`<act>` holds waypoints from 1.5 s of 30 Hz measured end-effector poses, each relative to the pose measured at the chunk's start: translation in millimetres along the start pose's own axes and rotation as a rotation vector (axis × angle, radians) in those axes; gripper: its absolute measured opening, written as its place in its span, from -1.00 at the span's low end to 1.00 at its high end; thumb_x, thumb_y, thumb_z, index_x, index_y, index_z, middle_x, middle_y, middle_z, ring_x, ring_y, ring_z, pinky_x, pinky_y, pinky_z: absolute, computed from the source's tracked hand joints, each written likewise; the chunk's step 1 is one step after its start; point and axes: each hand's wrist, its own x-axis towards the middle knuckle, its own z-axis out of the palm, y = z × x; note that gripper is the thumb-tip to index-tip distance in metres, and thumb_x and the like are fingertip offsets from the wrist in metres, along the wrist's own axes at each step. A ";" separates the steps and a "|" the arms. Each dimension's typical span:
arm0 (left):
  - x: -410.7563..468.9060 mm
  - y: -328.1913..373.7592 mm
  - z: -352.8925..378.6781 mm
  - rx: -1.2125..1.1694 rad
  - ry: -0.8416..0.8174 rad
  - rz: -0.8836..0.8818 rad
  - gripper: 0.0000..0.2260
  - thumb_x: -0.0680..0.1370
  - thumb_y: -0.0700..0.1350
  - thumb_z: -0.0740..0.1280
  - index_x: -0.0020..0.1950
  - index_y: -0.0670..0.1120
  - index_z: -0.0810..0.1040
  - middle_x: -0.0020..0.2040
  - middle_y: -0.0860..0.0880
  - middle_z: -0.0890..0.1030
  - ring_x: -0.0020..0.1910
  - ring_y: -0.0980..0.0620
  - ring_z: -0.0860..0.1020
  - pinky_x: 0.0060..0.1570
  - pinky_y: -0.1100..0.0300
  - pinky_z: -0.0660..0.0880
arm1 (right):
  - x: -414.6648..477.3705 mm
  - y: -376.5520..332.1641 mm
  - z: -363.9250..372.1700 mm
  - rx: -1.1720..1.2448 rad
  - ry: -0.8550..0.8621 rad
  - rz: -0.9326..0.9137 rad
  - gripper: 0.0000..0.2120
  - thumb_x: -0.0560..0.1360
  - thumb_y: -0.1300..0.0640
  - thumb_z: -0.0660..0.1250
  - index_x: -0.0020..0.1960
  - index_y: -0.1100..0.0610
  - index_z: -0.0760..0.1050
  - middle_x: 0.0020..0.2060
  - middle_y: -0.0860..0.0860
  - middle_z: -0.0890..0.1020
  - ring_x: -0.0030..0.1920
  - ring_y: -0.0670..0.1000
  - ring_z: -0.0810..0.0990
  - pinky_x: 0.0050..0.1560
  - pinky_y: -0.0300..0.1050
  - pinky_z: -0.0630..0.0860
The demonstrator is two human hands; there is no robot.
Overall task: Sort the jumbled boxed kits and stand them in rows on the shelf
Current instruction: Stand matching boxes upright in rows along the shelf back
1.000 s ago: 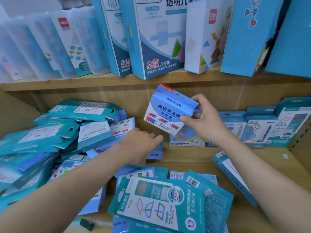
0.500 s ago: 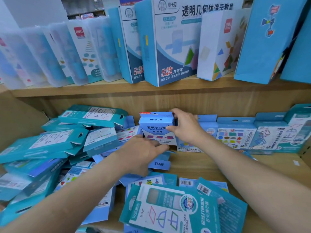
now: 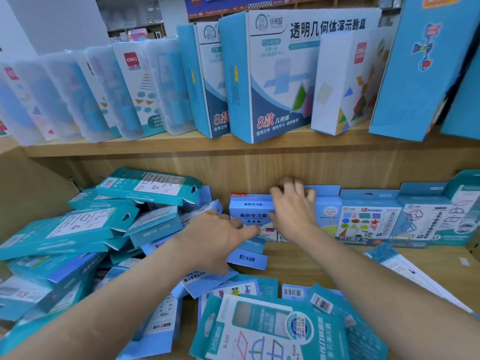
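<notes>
The right hand (image 3: 292,203) curls over the top of the blue box (image 3: 249,211) standing at the back edge of the shelf (image 3: 311,263), left hand (image 3: 220,235) straight-fingered against its front; released crooked, it could topple forward.

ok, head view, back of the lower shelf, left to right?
Teal box pile → blue kit box → right hand gripping it → yellow-circle box → coloured-shapes box → teal-and-white boxes.
</notes>
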 end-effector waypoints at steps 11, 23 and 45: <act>5.5 6.4 9.4 -0.051 -0.107 0.017 -0.26 0.33 0.26 0.39 0.40 0.10 0.14 0.16 -0.01 0.52 0.07 -0.10 0.52 0.05 0.00 0.43 | -10.2 8.5 14.2 -0.114 0.037 -0.346 -0.60 0.17 0.28 0.48 -0.01 0.12 0.58 -0.15 0.02 0.61 0.04 0.10 0.55 -0.04 0.03 0.12; 62.9 -5.0 -11.8 -0.327 0.003 -0.281 -0.50 0.42 0.34 0.29 0.21 0.07 0.50 0.13 0.04 0.59 0.10 -0.03 0.54 -0.06 0.14 0.45 | -37.8 90.0 -13.8 0.022 0.203 0.022 -0.54 0.26 0.36 0.41 0.10 0.02 0.55 0.04 -0.04 0.63 0.10 0.07 0.54 -0.09 -0.04 0.11; 136.4 39.9 0.3 0.018 0.071 -0.301 -0.57 0.57 0.10 0.24 0.35 -0.06 0.24 0.14 -0.08 0.51 -0.02 -0.16 0.59 -0.31 0.12 0.33 | -50.2 145.9 -18.0 0.040 -0.008 0.265 -0.69 0.53 0.15 0.30 0.26 0.13 0.45 0.20 0.08 0.49 0.22 0.16 0.38 0.17 0.00 0.40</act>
